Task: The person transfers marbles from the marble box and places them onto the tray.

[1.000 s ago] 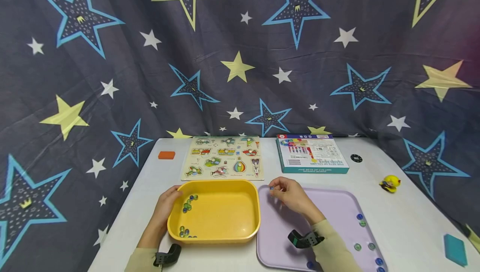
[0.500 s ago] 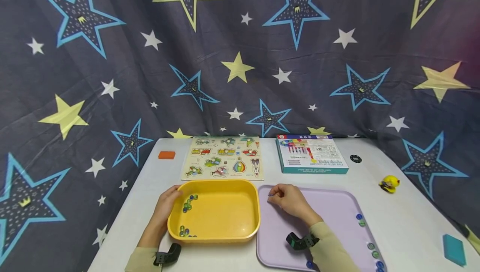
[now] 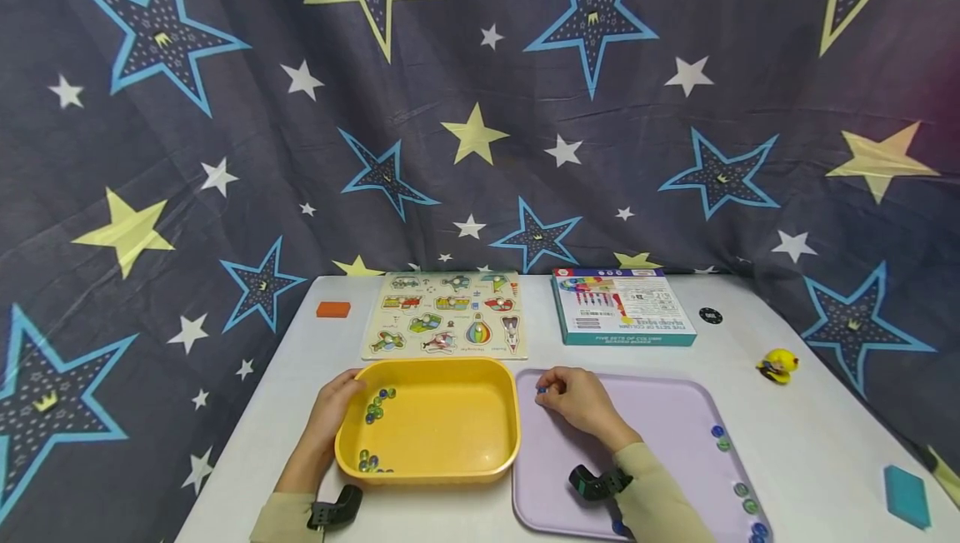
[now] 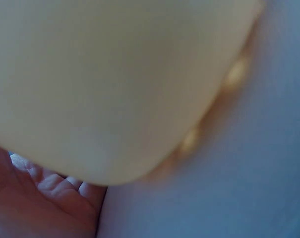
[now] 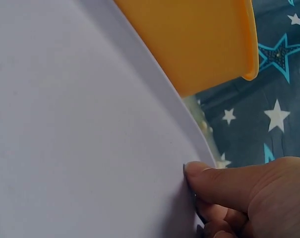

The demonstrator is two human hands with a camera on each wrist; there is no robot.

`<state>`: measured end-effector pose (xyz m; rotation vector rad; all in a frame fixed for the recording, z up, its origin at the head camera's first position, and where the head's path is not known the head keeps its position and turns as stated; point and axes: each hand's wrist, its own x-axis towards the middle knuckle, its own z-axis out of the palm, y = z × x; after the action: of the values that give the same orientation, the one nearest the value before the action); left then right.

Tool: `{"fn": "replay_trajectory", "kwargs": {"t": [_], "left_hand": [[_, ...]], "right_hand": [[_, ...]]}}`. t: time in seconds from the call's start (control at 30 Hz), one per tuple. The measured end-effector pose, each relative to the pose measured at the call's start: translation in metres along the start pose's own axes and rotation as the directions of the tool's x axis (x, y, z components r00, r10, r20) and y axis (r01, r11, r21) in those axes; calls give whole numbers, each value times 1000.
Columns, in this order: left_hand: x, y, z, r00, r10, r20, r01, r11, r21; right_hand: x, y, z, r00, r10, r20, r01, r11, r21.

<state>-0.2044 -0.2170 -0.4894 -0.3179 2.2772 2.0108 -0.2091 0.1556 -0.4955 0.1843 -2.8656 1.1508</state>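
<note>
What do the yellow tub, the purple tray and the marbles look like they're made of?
The tub: probably plastic, smooth with a slight sheen; rounded, molded-looking corners suggest it.
The tray: likely plastic too, more matte, evenly coloured with a thin raised rim.
The marbles: perhaps glass, shiny and partly see-through, though too small to be sure.

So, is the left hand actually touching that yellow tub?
Touching: the head view shows the left hand gripping the yellow tub at its left side, overlapping the edge.

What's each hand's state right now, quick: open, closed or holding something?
Left hand: holding the yellow tub at its left side.
Right hand: pinching a blue marble over the purple tray.
</note>
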Motion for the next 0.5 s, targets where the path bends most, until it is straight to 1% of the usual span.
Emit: {"fn": "replay_trajectory", "kwargs": {"t": [0.2, 0.4, 0.5], "left_hand": [[1, -1, 1, 1000, 3, -5, -3, 1000, 4], [1, -1, 1, 1000, 5, -11, -5, 1000, -4], [1, -1, -1, 1000, 6, -10, -6, 1000, -4]], "right_hand": [[-1, -1, 0, 1000, -2, 4, 2, 1000, 1], [0, -3, -9, 999, 25, 47, -27, 999, 44], [0, -10, -17, 1000, 4, 19, -5, 997, 75]]}}
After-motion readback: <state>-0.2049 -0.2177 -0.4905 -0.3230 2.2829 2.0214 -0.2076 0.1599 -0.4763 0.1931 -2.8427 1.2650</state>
